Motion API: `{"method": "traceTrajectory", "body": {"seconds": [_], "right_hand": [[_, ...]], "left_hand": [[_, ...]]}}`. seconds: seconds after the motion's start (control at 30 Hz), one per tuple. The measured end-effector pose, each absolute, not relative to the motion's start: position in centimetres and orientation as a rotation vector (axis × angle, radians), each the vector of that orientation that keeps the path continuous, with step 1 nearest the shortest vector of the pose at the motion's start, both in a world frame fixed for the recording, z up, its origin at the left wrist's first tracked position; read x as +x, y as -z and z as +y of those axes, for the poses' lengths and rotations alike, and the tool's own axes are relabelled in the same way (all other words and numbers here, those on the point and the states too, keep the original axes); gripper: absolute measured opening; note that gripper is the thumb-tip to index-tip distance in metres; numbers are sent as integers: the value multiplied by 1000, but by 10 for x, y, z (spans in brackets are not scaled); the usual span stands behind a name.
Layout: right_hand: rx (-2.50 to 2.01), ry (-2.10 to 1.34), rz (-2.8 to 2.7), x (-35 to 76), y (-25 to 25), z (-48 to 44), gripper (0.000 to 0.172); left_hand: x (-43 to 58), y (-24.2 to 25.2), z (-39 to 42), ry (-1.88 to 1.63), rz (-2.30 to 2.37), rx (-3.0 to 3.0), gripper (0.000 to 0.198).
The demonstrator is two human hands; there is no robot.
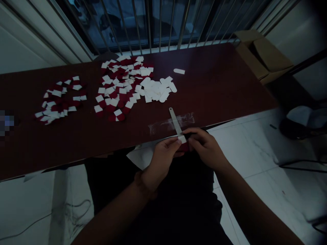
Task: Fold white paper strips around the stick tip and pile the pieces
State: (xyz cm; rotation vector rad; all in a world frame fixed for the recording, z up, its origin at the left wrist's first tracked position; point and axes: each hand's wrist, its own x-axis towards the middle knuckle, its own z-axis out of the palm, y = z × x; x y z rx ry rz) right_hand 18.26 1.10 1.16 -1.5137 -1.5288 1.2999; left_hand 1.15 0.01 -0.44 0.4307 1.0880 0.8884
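Head view: red piece [184,147] just off the table's [217,78] near edge, strip [176,121] running to its white end [182,139]; left hand [165,154] pinches it tightly; right hand [207,147] curls against its other side, hold unclear; a slackened pinch might drop it.

Dim, bluish light throughout, cool at the barred window [167,23] beyond the surface [217,85] — which carries a faint sheen on its window side. Clear film [188,118] near the surface's front edge catches pale glints; the red-and-white piece [184,147] beside that edge looks murky. Below the surface, black clothing [184,197] sinks into shadow — and a pixelated patch [5,123] covers the surface's left end.
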Motion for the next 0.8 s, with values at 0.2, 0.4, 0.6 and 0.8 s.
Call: {"method": "traceTrajectory", "body": {"seconds": [0.2, 0.4, 0.6, 0.8], "right_hand": [[-1643, -1323, -1276, 178, -3, -12, 21], [-1519, -1676, -1181, 168, -5, -23, 44], [-1494, -1695, -1099, 165, -3, -22, 44], [-1538, -1665, -1132, 166, -6, -21, 44]], "left_hand": [[9, 4, -4, -846, 1092, 571, 17], [7, 12, -1, -902, 1109, 535, 24], [5, 8, 0, -850, 1111, 663, 24], [5, 7, -2, -852, 1115, 681, 24]]}}
